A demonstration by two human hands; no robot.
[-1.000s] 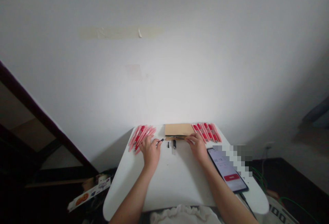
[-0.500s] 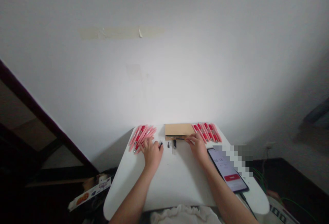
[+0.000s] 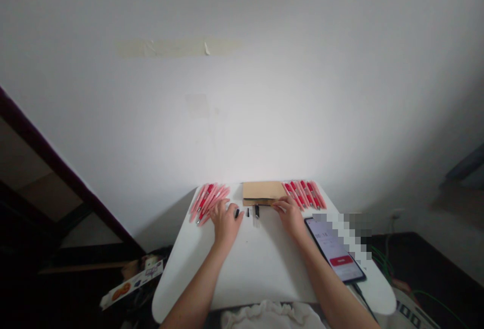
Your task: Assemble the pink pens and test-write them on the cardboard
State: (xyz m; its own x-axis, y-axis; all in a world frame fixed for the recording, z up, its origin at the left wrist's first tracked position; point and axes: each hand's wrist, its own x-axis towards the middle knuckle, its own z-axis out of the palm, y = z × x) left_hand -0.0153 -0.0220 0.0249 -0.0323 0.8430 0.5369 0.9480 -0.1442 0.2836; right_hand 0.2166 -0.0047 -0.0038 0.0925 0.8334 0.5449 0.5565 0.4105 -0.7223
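**Pinched on one side, loose on the other**

So the right hand (image 3: 290,216) has a thin dark rod (image 3: 266,205) pinched in its fingertips, near the brown box's (image 3: 263,190) front edge. Left hand (image 3: 226,224): thumb and fingers parted around a small black piece (image 3: 237,213) (can't tell if they touch), near some pink pens (image 3: 206,203).

Forward-down head view, nearness unclear
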